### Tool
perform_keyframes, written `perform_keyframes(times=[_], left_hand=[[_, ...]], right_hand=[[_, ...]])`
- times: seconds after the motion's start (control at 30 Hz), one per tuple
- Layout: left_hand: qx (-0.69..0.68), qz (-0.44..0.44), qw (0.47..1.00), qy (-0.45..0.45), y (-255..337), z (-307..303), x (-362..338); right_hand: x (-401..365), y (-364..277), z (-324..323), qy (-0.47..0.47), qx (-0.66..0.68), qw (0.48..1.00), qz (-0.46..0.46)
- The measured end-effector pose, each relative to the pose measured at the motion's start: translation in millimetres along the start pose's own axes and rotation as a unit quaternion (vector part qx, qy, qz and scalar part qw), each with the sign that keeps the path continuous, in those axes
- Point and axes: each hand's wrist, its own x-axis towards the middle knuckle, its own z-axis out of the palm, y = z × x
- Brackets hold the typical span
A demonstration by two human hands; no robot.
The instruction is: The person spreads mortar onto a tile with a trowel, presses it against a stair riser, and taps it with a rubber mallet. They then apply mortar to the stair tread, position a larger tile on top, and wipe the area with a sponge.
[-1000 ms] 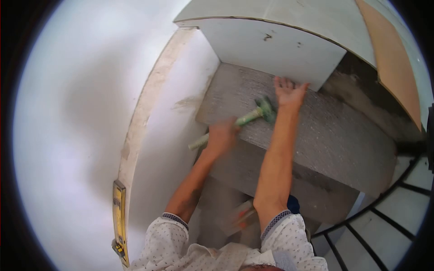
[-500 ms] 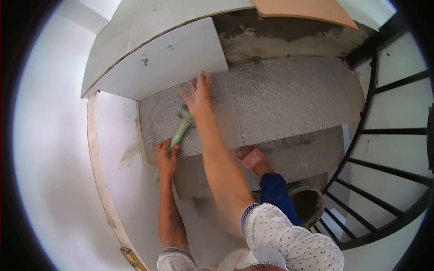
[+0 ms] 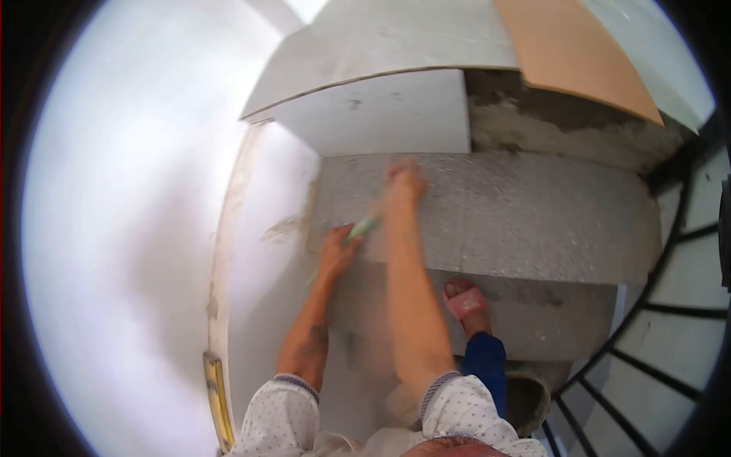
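My left hand is closed around the pale green handle of what looks like a mallet. Its handle slants up to the right over the grey step tread, and the head is hidden or blurred near my right hand. My right hand is over the tread, smeared by motion, so its fingers cannot be made out. Just beyond it stands a white tile against the riser, its lower edge meeting the tread.
Bare rough riser shows right of the tile, under an overhanging orange board. Black railing bounds the right side; a white wall the left. A yellow spirit level leans there. A bucket stands beside my sandalled foot.
My view has shifted, so the steps sit further right and lower. My right hand, spread near the tile's lower edge before, is now a blur over the tread. My left hand still grips the handle.
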Motion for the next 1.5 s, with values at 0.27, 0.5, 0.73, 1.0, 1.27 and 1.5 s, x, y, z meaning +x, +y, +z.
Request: perform_keyframes(times=[0.27,0.5,0.73,1.0,1.27,1.5], left_hand=[[0.002,0.006,1.000,0.004,16.3,-6.3,-6.8],[0.065,0.033,0.997,0.016,10.7,-0.9,1.8],[0.128,0.057,0.990,0.033,-0.7,11.6,3.8],[-0.088,0.080,0.971,0.205,6.1,31.6,-198.2],[0.027,-0.113,0.948,-0.295,-31.1,154.3,-433.9],[0.042,-0.149,0.946,-0.284,-48.5,196.7,-456.7]], right_hand=[[6.3,-30.2,-23.9,0.071,-0.026,0.997,-0.003],[19.7,-12.0,-28.8,0.030,0.083,0.996,0.002],[-10.9,-28.0,-50.2,0.065,-0.132,0.974,-0.170],[-12.4,-130.2,-147.6,-0.040,-0.552,0.609,-0.567],[0.2,-155.3,-218.2,-0.151,-0.673,0.340,-0.639],[10.2,-141.6,-223.6,-0.029,-0.685,0.310,-0.659]])
